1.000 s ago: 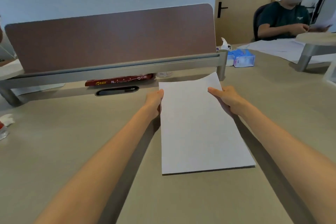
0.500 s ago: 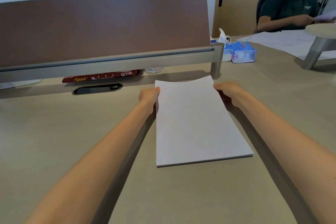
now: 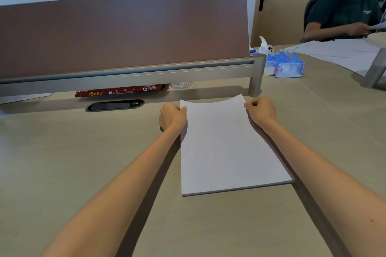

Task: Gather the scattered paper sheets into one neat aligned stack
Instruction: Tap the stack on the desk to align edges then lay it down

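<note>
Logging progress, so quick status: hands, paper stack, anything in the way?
Left hand, right hand pinching far corners of paper stack. Stack squared, lying on desk, far edge bowed. Divider post just beyond.

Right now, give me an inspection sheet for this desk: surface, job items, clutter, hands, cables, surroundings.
Surface: beige wood-grain desk, flat.
Job's things: white paper stack, edges aligned, far edge bowed.
Clutter: red paper-ream wrapper under the grey rail; blue tissue pack.
Hands: left hand and right hand grip the stack's far corners.
Cables: nothing seen; black grommet slot only.
Surroundings: brown divider panel; seated person in dark shirt, loose white sheets beside them.
</note>
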Available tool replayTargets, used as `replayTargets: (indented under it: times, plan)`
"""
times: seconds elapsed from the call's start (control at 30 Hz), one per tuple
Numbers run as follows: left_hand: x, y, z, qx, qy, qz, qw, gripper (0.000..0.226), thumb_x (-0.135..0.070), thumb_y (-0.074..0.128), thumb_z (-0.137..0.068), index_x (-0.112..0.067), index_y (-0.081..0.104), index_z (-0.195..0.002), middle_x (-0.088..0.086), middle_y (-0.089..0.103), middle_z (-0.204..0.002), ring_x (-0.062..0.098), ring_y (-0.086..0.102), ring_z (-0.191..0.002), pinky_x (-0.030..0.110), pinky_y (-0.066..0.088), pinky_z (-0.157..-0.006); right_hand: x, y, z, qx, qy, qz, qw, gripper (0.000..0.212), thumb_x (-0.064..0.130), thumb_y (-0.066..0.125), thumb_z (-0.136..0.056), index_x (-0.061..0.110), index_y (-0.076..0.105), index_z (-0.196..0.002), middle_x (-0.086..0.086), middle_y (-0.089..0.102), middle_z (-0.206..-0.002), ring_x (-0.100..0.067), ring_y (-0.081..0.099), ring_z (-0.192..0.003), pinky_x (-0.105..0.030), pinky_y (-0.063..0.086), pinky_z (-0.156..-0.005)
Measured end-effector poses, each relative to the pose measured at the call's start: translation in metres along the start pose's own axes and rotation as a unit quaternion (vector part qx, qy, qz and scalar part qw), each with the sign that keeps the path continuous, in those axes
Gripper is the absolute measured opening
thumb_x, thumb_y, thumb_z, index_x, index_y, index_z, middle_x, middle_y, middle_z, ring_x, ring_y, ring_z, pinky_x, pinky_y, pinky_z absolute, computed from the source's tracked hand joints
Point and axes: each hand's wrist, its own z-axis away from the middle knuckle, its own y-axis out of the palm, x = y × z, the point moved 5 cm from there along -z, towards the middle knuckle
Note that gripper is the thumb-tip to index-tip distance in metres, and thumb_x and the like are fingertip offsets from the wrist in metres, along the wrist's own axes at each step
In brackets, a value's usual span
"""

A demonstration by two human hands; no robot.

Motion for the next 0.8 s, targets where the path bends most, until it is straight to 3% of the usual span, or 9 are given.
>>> replayTargets:
  times: [0.1, 0.17, 0.3, 0.37, 0.47, 0.57, 0.7, 0.8]
  plan:
    - [0.0, 0.0, -0.001, 0.012, 0.011, -0.003, 1.0, 0.032, -0.029, 0.063, -0.091, -0.008, 0.06, -0.067, 0.007, 0.056, -0.065, 0.013, 0.044, -0.05, 0.021, 0.029, -0.047, -0.002, 0.0, -0.001, -0.003, 0.006, -0.008, 1.0, 0.029, 0.016, 0.06, -0.088, -0.009, 0.069, -0.076, -0.022, 0.066, -0.072, -0.03, 0.056, -0.065, -0.029, 0.038, -0.059]
    - [0.001, 0.0, -0.002, 0.017, 0.011, 0.005, 1.0, 0.031, -0.029, 0.063, -0.091, -0.008, 0.06, -0.068, 0.008, 0.056, -0.066, 0.013, 0.044, -0.05, 0.021, 0.03, -0.047, -0.002, -0.002, 0.0, -0.003, 0.004, -0.015, 1.0, 0.027, 0.017, 0.061, -0.089, -0.007, 0.072, -0.082, -0.022, 0.071, -0.084, -0.034, 0.065, -0.081, -0.029, 0.041, -0.063]
    - [0.003, -0.005, 0.0, 0.032, 0.006, 0.065, 0.997, 0.029, -0.02, 0.052, -0.097, -0.014, 0.051, -0.069, -0.002, 0.045, -0.064, 0.013, 0.044, -0.059, 0.026, 0.038, -0.059, 0.003, -0.01, 0.005, -0.004, -0.006, -0.036, 0.999, 0.027, 0.018, 0.056, -0.093, -0.006, 0.069, -0.093, -0.016, 0.07, -0.099, -0.032, 0.063, -0.096, -0.034, 0.045, -0.076]
    - [0.004, -0.006, 0.005, 0.059, -0.006, 0.14, 0.988, 0.019, -0.017, 0.045, -0.099, -0.01, 0.057, -0.087, 0.001, 0.051, -0.077, 0.018, 0.049, -0.077, 0.028, 0.041, -0.066, 0.007, -0.014, 0.012, 0.003, -0.017, -0.051, 0.999, 0.027, 0.022, 0.052, -0.096, -0.001, 0.063, -0.105, -0.014, 0.067, -0.109, -0.029, 0.06, -0.101, -0.033, 0.042, -0.08]
    - [0.005, -0.004, 0.014, 0.105, -0.034, 0.224, 0.968, 0.042, -0.027, 0.036, -0.1, 0.003, 0.05, -0.126, 0.019, 0.059, -0.112, 0.031, 0.057, -0.102, 0.041, 0.048, -0.086, 0.008, -0.011, 0.022, 0.046, -0.027, -0.046, 0.998, 0.038, 0.029, 0.043, -0.099, 0.003, 0.051, -0.126, -0.014, 0.061, -0.12, -0.029, 0.055, -0.108, -0.036, 0.041, -0.09]
    - [0.002, 0.0, 0.02, 0.142, -0.039, 0.246, 0.958, 0.058, -0.038, 0.031, -0.096, 0.002, 0.035, -0.138, 0.029, 0.039, -0.142, 0.046, 0.039, -0.13, 0.058, 0.033, -0.107, 0.006, -0.002, 0.031, 0.103, -0.024, -0.005, 0.994, 0.053, 0.04, 0.035, -0.1, 0.007, 0.035, -0.142, -0.014, 0.048, -0.142, -0.035, 0.045, -0.128, -0.047, 0.035, -0.106]
    - [0.001, 0.002, 0.022, 0.158, -0.059, 0.271, 0.948, 0.068, -0.048, 0.027, -0.092, 0.0, 0.029, -0.142, 0.029, 0.028, -0.148, 0.047, 0.033, -0.134, 0.059, 0.029, -0.108, 0.01, -0.001, 0.038, 0.142, -0.006, -0.049, 0.989, 0.058, 0.041, 0.035, -0.101, 0.01, 0.021, -0.149, -0.009, 0.036, -0.152, -0.032, 0.036, -0.139, -0.046, 0.028, -0.114]
    - [0.003, 0.005, 0.021, 0.167, -0.065, 0.278, 0.944, 0.065, -0.05, 0.022, -0.097, -0.004, 0.031, -0.143, 0.028, 0.037, -0.145, 0.043, 0.041, -0.132, 0.055, 0.032, -0.109, 0.009, -0.002, 0.037, 0.153, 0.02, -0.08, 0.985, 0.062, 0.041, 0.036, -0.101, 0.011, 0.016, -0.15, -0.008, 0.036, -0.153, -0.03, 0.036, -0.138, -0.044, 0.028, -0.114]
